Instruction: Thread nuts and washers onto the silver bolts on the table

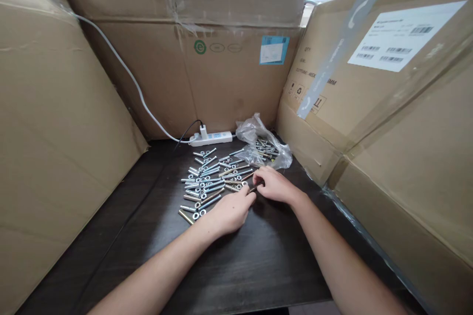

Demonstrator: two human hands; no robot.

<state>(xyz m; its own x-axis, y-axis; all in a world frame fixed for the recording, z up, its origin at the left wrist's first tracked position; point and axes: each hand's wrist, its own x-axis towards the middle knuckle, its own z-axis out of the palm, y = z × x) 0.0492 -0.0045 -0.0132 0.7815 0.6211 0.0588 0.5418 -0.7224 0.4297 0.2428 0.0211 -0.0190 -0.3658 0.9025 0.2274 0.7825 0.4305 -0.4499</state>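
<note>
My left hand (232, 210) and my right hand (274, 184) meet over the dark table (148, 236), fingers pinched together on one small bolt (254, 188) between them. Just left of my hands lies a spread of several silver bolts with washers and nuts (209, 179). Behind my right hand sits a crumpled clear plastic bag (264, 147) holding more bolts.
Tall cardboard boxes wall the table on the left (55, 133), back (207, 59) and right (388, 108). A white power strip (211, 138) with a white cable (125, 74) lies against the back box.
</note>
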